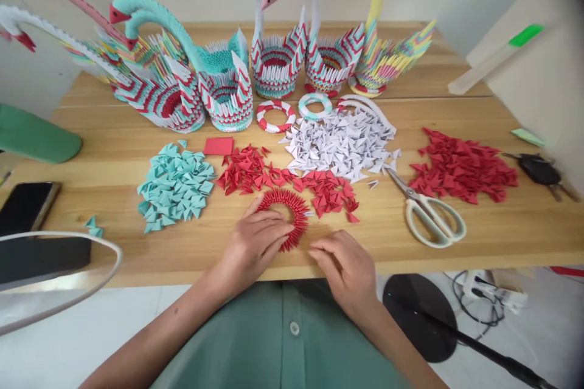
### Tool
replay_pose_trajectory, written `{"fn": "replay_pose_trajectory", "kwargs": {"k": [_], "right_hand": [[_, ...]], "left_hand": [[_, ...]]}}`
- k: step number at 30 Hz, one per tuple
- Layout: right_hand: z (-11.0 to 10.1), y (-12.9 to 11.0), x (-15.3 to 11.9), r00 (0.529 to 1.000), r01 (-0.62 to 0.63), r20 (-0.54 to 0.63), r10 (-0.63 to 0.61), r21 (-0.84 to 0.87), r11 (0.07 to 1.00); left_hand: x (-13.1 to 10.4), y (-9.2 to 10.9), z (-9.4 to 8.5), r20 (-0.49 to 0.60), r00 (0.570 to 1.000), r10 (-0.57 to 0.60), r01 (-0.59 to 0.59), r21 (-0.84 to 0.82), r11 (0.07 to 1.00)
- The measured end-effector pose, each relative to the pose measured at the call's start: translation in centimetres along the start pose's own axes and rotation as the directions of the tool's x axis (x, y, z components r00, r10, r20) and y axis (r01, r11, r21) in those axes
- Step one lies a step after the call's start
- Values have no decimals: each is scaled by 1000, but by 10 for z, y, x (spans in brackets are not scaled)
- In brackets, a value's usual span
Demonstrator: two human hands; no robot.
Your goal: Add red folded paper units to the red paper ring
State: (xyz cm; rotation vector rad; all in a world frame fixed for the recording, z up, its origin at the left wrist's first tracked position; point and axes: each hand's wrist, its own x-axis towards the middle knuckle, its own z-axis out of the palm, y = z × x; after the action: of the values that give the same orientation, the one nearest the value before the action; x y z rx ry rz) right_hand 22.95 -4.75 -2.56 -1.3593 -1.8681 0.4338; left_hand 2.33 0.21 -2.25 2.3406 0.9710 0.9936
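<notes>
Reaches in with both forearms from the lower corners, over the near edge of a wooden table (356,259). Lays the left hand (258,240) palm down across the left part of a spiky red paper ring (298,213), with the wrist at the table's edge and the fingers pointing right over the lower part of the ring's hole. Bends those fingers lightly, touching the ring; cannot tell how firmly they grip, the undersides being hidden. Holds the right hand (347,264) to the ring's lower right, near but apart from it, back of the hand up and turned inward. Curls its fingers with the tips drawn together, pointing left; cannot tell whether anything sits between them. Has red paper pieces (326,191) and white paper pieces (340,143) beyond the ring, turquoise paper pieces (176,188) to the left, and scissors (431,213) to the right.
</notes>
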Motion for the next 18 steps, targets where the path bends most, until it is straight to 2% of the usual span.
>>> {"fn": "replay_pose_trajectory", "kwargs": {"k": [5, 8, 11, 14, 18], "right_hand": [[-29, 22, -18, 990, -63, -139, 40, -161, 985], [-44, 35, -20, 983, -86, -176, 44, -240, 967], [-50, 43, -14, 990, -91, -130, 55, -286, 954], [-48, 46, -4, 994, -102, -70, 82, -373, 922], [-41, 47, 4, 990, -135, -33, 134, -448, 884]], "left_hand": [[-4, 4, 0, -10, 999, -30, 31, 54, 998], [-2, 9, 2, 16, 998, -63, 62, 86, 994], [1, 14, 8, 73, 993, -92, 81, 143, 986], [4, 17, 12, 95, 990, -103, 83, 198, 977], [3, 18, 7, 111, 990, -91, 66, 211, 975]]}}
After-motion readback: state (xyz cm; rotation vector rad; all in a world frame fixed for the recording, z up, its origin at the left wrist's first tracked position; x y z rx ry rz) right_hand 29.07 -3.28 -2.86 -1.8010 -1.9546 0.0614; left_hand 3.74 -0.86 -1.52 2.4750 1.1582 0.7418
